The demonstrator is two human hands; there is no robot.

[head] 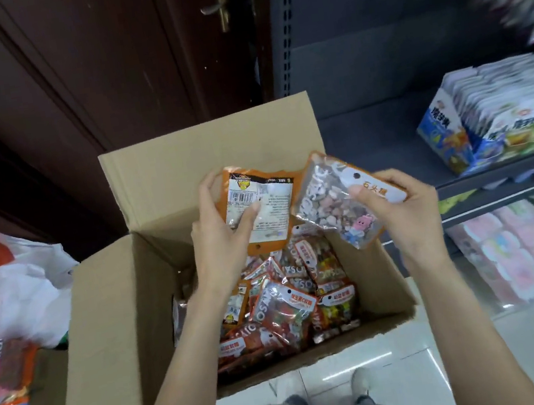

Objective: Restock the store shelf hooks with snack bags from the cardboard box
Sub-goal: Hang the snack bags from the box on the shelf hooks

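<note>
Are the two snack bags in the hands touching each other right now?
Touching. The head view shows the right hand's clear-fronted bag overlapping the edge of the left hand's orange bag, no gap between.

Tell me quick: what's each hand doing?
Left hand: closed on back-facing snack bag.
Right hand: closed on clear-front snack bag.

Cardboard box [111,329] open-topped; rear flap [217,154] upright behind; shelf [387,135] bare beside.

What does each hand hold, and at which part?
Left hand holds an orange snack bag by its side edge; right hand holds a clear-fronted bag by its white header.
</note>
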